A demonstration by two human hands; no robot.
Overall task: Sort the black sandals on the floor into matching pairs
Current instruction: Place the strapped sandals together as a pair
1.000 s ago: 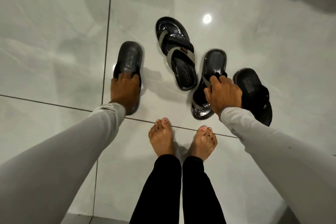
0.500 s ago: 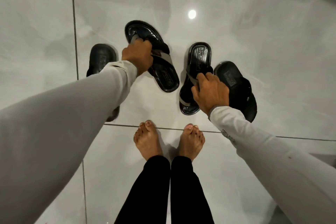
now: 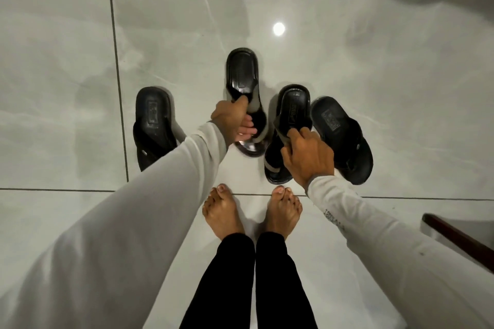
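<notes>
Black sandals lie on the pale tiled floor (image 3: 374, 61). Your left hand (image 3: 231, 121) grasps one grey-strapped sandal (image 3: 244, 83), lifted, pointing away from you. Its match (image 3: 287, 125), clenched in your right hand (image 3: 307, 156), lies just right. Two plain thong sandals (image 3: 153, 125) (image 3: 340, 136) sit apart at either side.

- Left hand (image 3: 232, 118): arm reaching forward and down, fingers (image 3: 247, 125) curled in a closed grasp.
- Right hand (image 3: 307, 153): arm reaching down, knuckles up, fingers clenched.
- Bare feet (image 3: 224, 215) together.
</notes>
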